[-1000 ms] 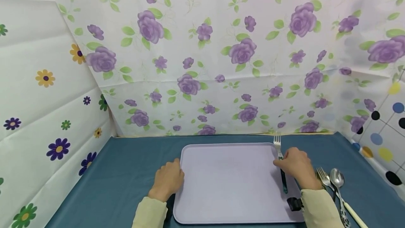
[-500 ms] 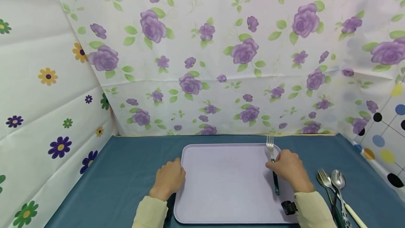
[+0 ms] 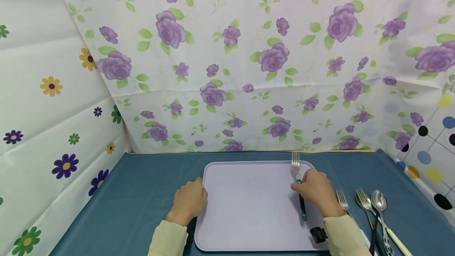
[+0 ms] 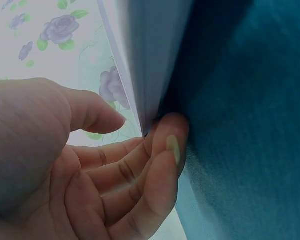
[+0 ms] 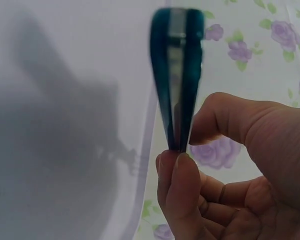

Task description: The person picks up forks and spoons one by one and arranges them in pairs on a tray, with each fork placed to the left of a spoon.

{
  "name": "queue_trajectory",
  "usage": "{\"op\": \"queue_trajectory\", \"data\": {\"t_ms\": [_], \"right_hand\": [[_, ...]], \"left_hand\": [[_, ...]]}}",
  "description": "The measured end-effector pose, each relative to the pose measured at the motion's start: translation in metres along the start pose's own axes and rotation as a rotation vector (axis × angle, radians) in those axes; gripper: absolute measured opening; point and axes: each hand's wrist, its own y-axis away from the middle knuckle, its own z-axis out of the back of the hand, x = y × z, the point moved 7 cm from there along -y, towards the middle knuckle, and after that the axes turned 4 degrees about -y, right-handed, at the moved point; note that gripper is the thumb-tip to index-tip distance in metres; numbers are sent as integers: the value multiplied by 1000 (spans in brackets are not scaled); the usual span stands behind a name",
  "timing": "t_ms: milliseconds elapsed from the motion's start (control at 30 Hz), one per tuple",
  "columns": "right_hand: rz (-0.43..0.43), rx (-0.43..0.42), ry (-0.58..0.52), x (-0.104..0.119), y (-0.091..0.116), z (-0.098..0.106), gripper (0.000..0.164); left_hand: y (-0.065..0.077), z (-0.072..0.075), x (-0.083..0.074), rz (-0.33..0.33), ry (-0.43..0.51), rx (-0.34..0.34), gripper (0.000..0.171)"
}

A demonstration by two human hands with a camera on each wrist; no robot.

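My right hand [image 3: 318,191] pinches a fork [image 3: 296,163] by its dark green handle, above the right part of the pale lilac tray [image 3: 249,208]. The fork's tines point toward the back wall. In the right wrist view, the green handle end [image 5: 177,55] stands up between thumb and fingers, and a shadow falls on the tray. At the tray's left edge, my left hand [image 3: 188,202] holds the rim. The left wrist view shows its curled fingers [image 4: 140,200] against the tray's side [image 4: 145,65], with the thumb on the other side.
Right of the tray lie a white-handled fork [image 3: 342,200], another fork [image 3: 364,198] with a cream handle and a silver spoon [image 3: 379,200], partly overlapping other cutlery. A blue-green cloth [image 3: 149,185] covers the table. Flower-patterned sheets [image 3: 227,70] rise behind and at the left.
My right hand has moved left with the fork, further over the tray. The white-handled fork beside the tray has come into view from behind the right arm. The left hand stays put.
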Motion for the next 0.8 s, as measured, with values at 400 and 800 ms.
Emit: {"op": "queue_trajectory", "data": {"t_ms": [400, 800], "right_hand": [[34, -16, -12, 11, 2, -8, 39], [66, -18, 15, 25, 5, -17, 29]], "left_hand": [[1, 1, -1, 6, -19, -9, 19], [0, -1, -1, 16, -18, 1, 22]]}}
